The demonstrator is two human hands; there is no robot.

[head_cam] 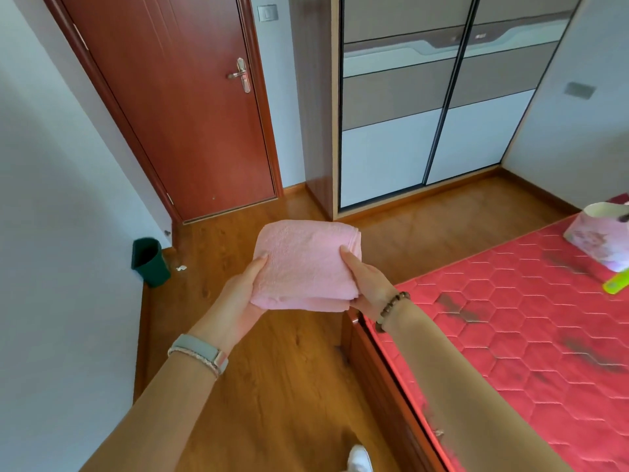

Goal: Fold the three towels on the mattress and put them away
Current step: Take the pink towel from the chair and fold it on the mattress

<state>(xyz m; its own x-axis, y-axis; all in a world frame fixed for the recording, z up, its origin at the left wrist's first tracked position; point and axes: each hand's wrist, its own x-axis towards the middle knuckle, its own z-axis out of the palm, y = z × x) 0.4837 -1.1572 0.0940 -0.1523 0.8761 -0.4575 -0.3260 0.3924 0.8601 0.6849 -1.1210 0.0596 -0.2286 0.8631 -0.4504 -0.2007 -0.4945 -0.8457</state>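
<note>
A stack of folded pink towels is held in the air over the wooden floor, beside the bed's corner. My left hand grips its left edge, thumb on top and fingers underneath. My right hand grips the right edge the same way. How many towels are in the stack I cannot tell. The red quilted mattress lies to the right, with no towel showing on the part in view.
A wardrobe with sliding doors stands ahead, shut. A red-brown door is to its left, closed. A dark green bin sits by the left wall. A pink floral bag and a green object lie on the mattress's far right.
</note>
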